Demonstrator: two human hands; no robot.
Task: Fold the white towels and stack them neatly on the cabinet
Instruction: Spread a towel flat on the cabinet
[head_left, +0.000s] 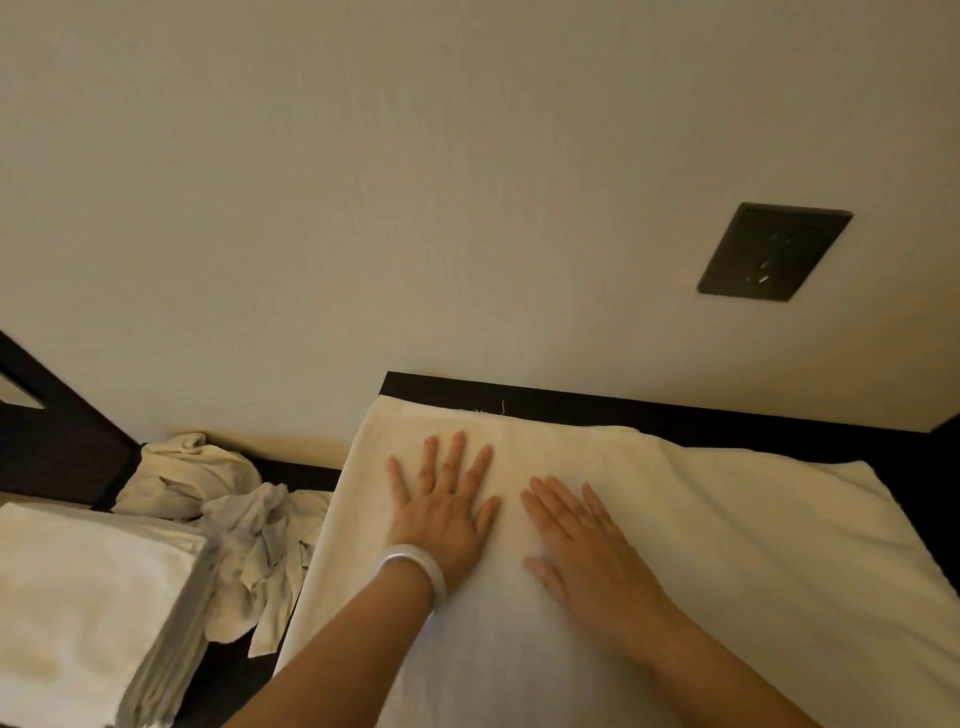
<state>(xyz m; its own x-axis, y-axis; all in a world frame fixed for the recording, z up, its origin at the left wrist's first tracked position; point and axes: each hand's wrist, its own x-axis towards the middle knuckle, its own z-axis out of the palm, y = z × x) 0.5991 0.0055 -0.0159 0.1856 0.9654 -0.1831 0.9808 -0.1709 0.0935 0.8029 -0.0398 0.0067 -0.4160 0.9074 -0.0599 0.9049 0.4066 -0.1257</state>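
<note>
One white towel (727, 545) lies spread on the dark surface (571, 402); two hands, left hand (441, 512) and right hand (592, 561), press flat on it, outstretched, holding nothing; one folded stack (88, 597) and one crumpled heap (218, 499) lie left.

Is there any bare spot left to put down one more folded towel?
Only slivers: a bare dark strip of cabinet top between the spread towel and the wall, widening at the right corner. The left hand and right hand lie flat on the towel. The left is crowded: crumpled towels fill the gap beside the folded stack.
</note>
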